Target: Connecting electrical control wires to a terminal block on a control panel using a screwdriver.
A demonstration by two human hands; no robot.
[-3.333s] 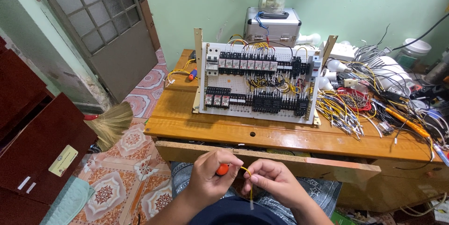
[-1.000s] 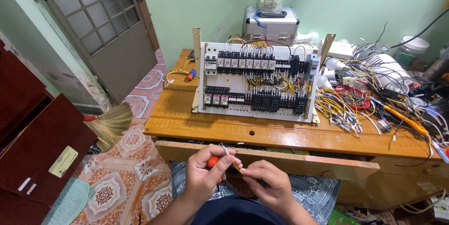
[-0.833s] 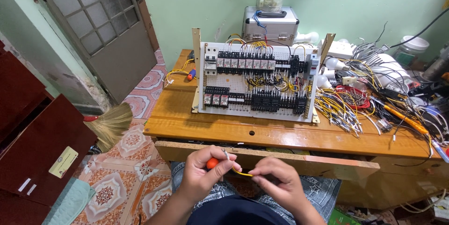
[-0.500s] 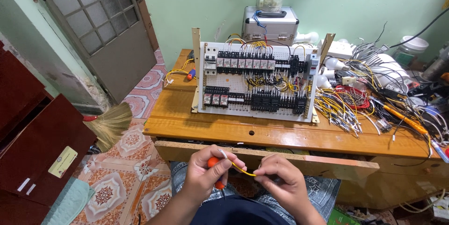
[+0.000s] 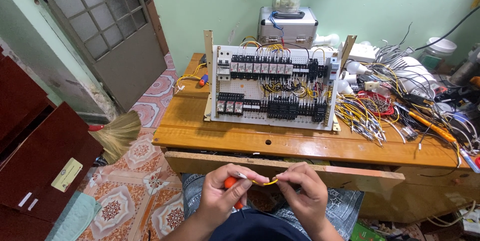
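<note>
Yellow insulated wire (image 5: 264,182), a short curved length, is sagging between both hands above the person's lap, its long axis running left to right from one pinch to the other, so neither hand is nearer than its partner. Ahead of the hands, the long wooden bench (image 5: 300,141) is carrying a white perforated control panel (image 5: 272,87) packed with black relays and terminal blocks, standing upright. Ahead and to the right, a loose heap of yellow and white wires (image 5: 365,116) is lying on that bench. The left hand (image 5: 220,198) is gripping an orange-handled tool (image 5: 231,183) while pinching one wire end; the right hand (image 5: 305,193) is pinching the other end.
</note>
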